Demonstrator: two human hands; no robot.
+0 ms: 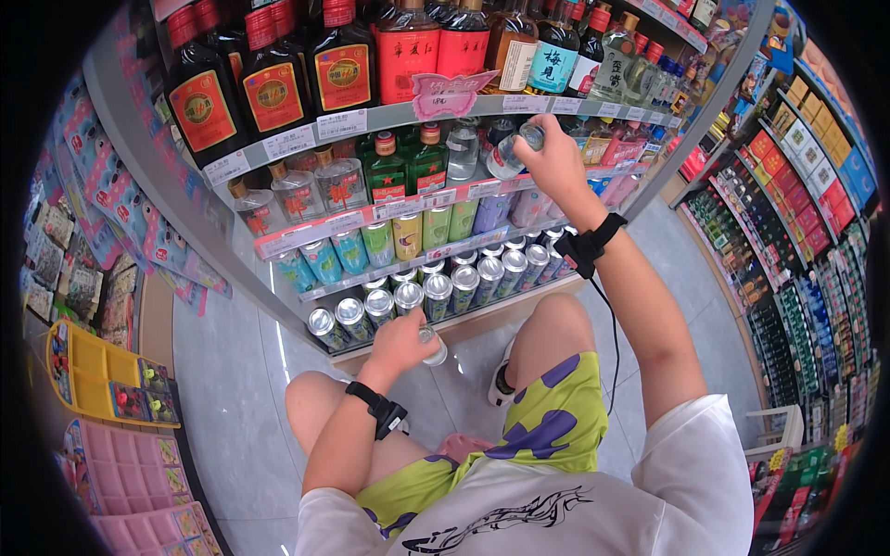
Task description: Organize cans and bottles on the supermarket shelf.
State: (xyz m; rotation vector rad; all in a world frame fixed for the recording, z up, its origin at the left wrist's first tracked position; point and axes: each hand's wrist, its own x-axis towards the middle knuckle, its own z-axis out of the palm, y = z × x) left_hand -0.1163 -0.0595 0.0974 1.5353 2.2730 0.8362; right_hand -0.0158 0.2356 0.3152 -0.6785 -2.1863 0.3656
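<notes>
My right hand (pixel 556 157) is closed around a clear glass bottle (pixel 505 158), tilted at the second shelf of a drinks rack. Beside it on that shelf stands another clear bottle (pixel 463 148), with green bottles (pixel 386 167) farther left. Lower down, in front of the bottom shelf, my left hand (pixel 399 348) grips a small clear glass bottle (pixel 434 350); its upper part is hidden by the fingers. Close behind this hand are rows of silver-topped cans (pixel 409 296). Black bands circle both my wrists.
Dark bottles with red caps (pixel 269 82) fill the top shelf, and a pink price sign (pixel 449 94) sticks out from its edge. Colourful cans (pixel 408 236) line the third shelf. Yellow trays (pixel 93 361) stand at left; stocked shelves (pixel 797 278) rise at right. A black cable (pixel 616 343) hangs from my right wristband.
</notes>
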